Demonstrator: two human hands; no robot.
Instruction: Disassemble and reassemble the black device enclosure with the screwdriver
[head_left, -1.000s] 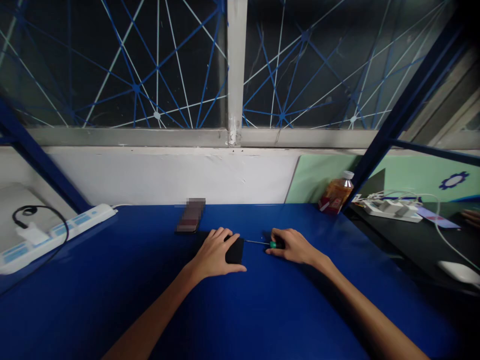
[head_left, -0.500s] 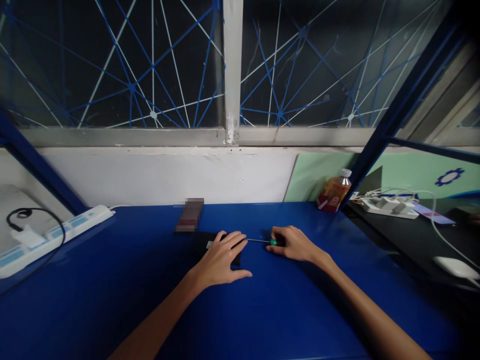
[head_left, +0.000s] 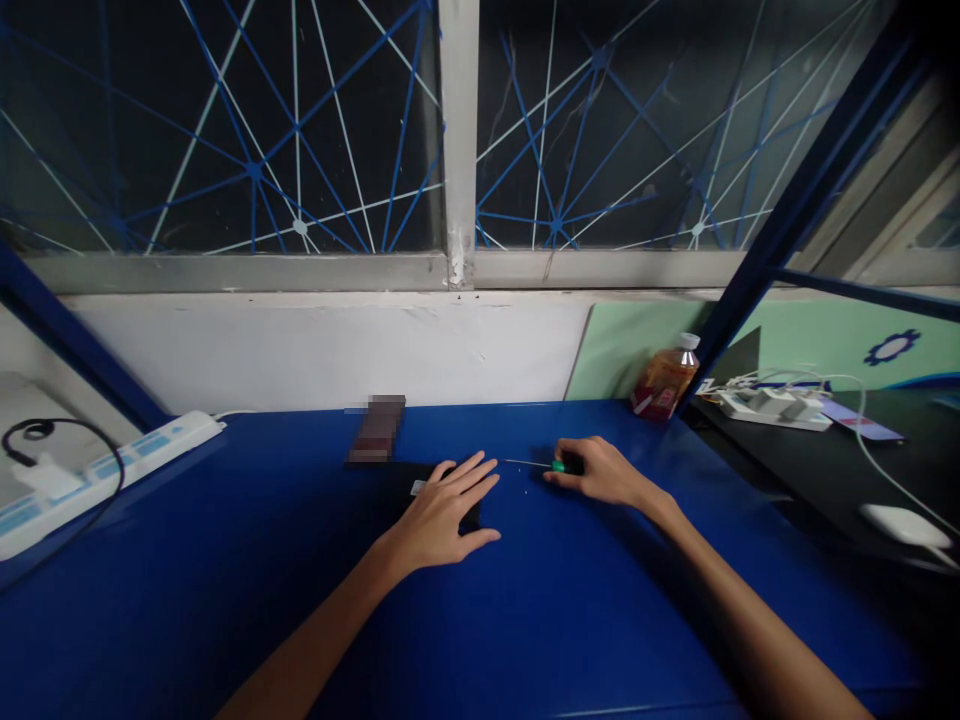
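Note:
My left hand [head_left: 448, 513] lies with fingers stretched over a flat black object [head_left: 471, 517], covering much of it; a small white label shows at its left, and I cannot make out its kind. Pinched in my right hand [head_left: 606, 474] is a screwdriver [head_left: 558, 466] with a green handle. Its thin shaft points left, and the tip is a short gap from my left fingertips. Two tiny pale specks are visible on the blue table [head_left: 600, 610] below the shaft, too small to name.
Behind my left hand lies a pixelated dark reddish object [head_left: 379, 430]. A power strip [head_left: 161, 440] runs along the left side. At the back right stands a drink bottle [head_left: 667, 380]. Farther right, a black table [head_left: 810, 480] bears another power strip [head_left: 780, 406] and cables.
My right hand has drawn the screwdriver right and slightly away from me, opening a gap to my left fingers. My left hand stays on the black object, its fingers slightly more spread.

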